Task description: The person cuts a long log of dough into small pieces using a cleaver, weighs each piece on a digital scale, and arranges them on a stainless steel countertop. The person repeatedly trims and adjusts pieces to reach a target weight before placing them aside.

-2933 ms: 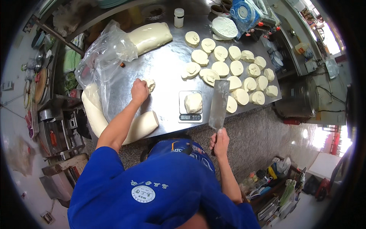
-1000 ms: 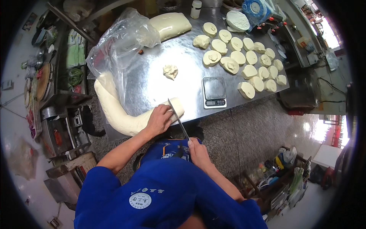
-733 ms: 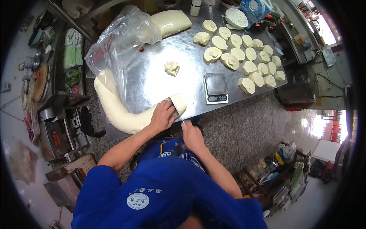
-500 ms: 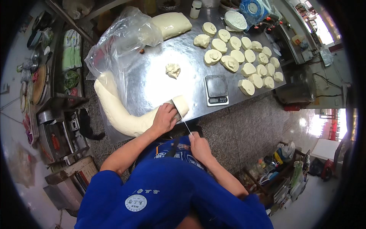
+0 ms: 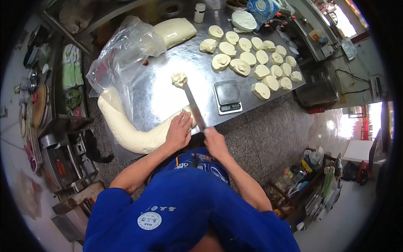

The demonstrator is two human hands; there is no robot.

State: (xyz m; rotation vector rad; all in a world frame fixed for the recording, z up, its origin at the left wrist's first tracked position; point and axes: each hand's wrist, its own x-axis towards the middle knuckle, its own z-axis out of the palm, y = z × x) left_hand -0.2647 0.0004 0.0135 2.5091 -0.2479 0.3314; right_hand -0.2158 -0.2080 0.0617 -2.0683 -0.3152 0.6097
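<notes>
My right hand (image 5: 215, 141) is closed round the handle of a long knife (image 5: 193, 101). Its blade points away from me and passes over the end of the dough roll. The tip meets or overlaps a small dough lump (image 5: 179, 79); I cannot tell if they touch. My left hand (image 5: 179, 129) lies on top of the thick, pale dough roll (image 5: 145, 140), fingers stretched out near the end by the blade. The roll curves along the table's near edge, its far part under clear plastic. Part of the cut end is hidden behind the blade.
A digital scale (image 5: 228, 96) stands right of the knife on the metal table (image 5: 159, 92). Several dough pieces (image 5: 247, 59) are spread beyond it. Farther back are a large dough block (image 5: 176, 31) under a plastic sheet (image 5: 126, 50), a white jar (image 5: 199, 12) and a bowl of white powder (image 5: 244, 21).
The knife has swung from low beside the roll's end to extend across it, toward the small lump. My left hand's fingers look straighter on the dough. The whole view has shifted slightly.
</notes>
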